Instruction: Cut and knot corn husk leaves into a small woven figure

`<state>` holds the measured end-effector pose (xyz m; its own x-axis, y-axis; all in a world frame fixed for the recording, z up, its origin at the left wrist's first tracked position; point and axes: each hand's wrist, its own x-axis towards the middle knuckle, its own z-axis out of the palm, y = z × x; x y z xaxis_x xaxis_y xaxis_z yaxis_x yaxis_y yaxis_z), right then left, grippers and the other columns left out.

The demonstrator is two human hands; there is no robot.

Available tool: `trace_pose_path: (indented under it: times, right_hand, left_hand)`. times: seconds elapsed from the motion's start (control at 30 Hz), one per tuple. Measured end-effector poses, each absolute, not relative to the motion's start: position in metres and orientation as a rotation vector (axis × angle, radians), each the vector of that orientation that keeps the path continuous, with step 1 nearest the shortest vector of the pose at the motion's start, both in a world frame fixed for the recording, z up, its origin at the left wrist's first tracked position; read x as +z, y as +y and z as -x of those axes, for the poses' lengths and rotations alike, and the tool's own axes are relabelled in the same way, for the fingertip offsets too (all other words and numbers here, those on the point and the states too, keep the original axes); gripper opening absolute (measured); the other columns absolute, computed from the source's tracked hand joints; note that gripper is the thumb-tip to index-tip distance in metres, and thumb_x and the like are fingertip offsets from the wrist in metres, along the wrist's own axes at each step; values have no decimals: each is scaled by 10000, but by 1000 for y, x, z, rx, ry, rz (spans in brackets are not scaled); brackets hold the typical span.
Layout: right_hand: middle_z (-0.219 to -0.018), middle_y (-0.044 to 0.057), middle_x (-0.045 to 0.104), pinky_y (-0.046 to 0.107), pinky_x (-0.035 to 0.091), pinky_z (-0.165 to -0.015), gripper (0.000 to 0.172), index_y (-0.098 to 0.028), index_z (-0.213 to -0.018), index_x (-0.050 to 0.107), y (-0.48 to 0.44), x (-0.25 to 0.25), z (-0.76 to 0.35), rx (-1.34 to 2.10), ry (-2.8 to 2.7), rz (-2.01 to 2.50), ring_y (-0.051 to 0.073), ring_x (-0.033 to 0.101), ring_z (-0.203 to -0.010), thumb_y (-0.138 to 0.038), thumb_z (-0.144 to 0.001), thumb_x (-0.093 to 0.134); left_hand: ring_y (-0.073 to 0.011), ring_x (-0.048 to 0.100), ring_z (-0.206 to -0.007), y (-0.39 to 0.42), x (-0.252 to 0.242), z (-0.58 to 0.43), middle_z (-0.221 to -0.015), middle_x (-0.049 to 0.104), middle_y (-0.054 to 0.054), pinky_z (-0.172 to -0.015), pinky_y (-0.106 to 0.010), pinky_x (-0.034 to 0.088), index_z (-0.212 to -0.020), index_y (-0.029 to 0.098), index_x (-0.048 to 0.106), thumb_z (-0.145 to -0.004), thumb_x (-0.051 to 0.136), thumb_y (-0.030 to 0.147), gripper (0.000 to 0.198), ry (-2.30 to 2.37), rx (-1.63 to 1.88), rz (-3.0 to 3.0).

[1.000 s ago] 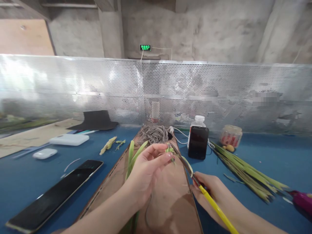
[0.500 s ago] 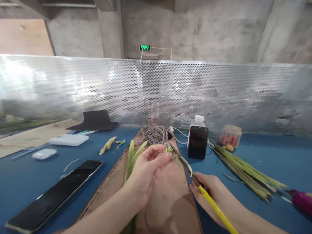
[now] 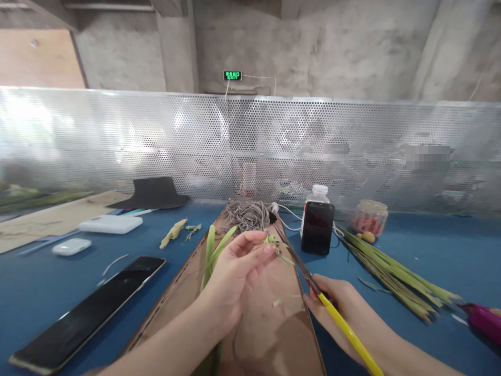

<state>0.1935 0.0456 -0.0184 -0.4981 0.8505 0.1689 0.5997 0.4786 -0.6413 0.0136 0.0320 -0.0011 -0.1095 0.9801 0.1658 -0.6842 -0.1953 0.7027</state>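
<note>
My left hand point(image 3: 238, 266) pinches a small knotted piece of green leaf point(image 3: 270, 239) between thumb and fingertips, above a brown board. Thin loose ends point(image 3: 285, 256) stick out on its right side. My right hand point(image 3: 340, 308) grips what looks like a pair of scissors point(image 3: 299, 261), with dark metal blades and a long yellow handle. The blades point up and left, their tips close to the leaf piece. A pale cut strip point(image 3: 287, 300) lies on the board between my hands. Long green leaves point(image 3: 213, 250) lie behind my left wrist, partly hidden.
Grey cord point(image 3: 248, 215) is heaped at the far end of the brown board point(image 3: 274, 344). To the right are a black phone point(image 3: 318, 228) against a white-capped bottle point(image 3: 320, 193), a jar point(image 3: 370, 216) and a leaf bundle point(image 3: 395, 271). A large phone point(image 3: 94, 313) lies left.
A pale strip that hung along the blades has dropped onto the board. The blades have shifted slightly away from the leaf piece; my left hand stays almost still.
</note>
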Motion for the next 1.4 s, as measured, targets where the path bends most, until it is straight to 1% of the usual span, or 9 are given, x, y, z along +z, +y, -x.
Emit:
trace_pose_path:
  times: [0.13,0.3,0.4,0.63,0.9,1.1,1.4]
  right_hand:
    - [-570,-40,317,230,258,-478,198,-190,-622,357,45,-18,-194,723,-2253,1156,106,303,-525,-316,-769,396]
    - [-607,-32,368,222,298,-492,189,-196,-661,343,45,-20,-195,793,-2232,1085,108,337,-544,-318,-797,395]
    - [-612,-33,371,218,307,-496,191,-197,-664,340,46,-20,-194,800,-2227,1069,107,344,-547,-313,-807,394]
    - [-601,-37,370,220,301,-490,203,-202,-656,324,45,-21,-196,783,-2260,1052,108,340,-543,-318,-813,381]
    - [-589,-43,348,219,291,-483,214,-203,-638,311,46,-20,-196,740,-2268,1076,103,319,-531,-315,-803,386]
    - [-595,-38,369,221,302,-494,207,-198,-648,322,46,-19,-196,718,-2285,1087,102,321,-533,-307,-816,373]
    - [-585,-40,372,218,300,-481,193,-198,-643,330,47,-21,-197,695,-2275,1101,100,320,-522,-297,-799,387]
  left_hand:
    - [-63,584,-693,32,-1,-13,-694,580,39,-726,-180,473,-757,171,613,-580,728,77,231,575,1663,-761]
    - [-77,584,-719,29,2,-15,-708,574,40,-716,-177,460,-751,178,602,-575,730,91,234,615,1645,-816]
    - [-83,584,-719,29,2,-15,-721,571,38,-708,-183,454,-749,177,595,-580,725,94,229,618,1645,-834]
    - [-106,593,-749,32,0,-14,-731,582,30,-714,-202,448,-758,183,586,-584,726,109,236,636,1645,-851]
    - [-82,578,-699,26,2,-16,-703,606,28,-709,-191,437,-727,170,570,-590,713,94,212,628,1609,-883]
    - [-82,569,-680,25,4,-17,-694,607,24,-690,-197,433,-727,166,561,-601,698,89,201,635,1581,-894]
    - [-85,562,-669,24,4,-19,-693,600,24,-690,-211,435,-714,165,544,-607,694,103,195,667,1560,-916]
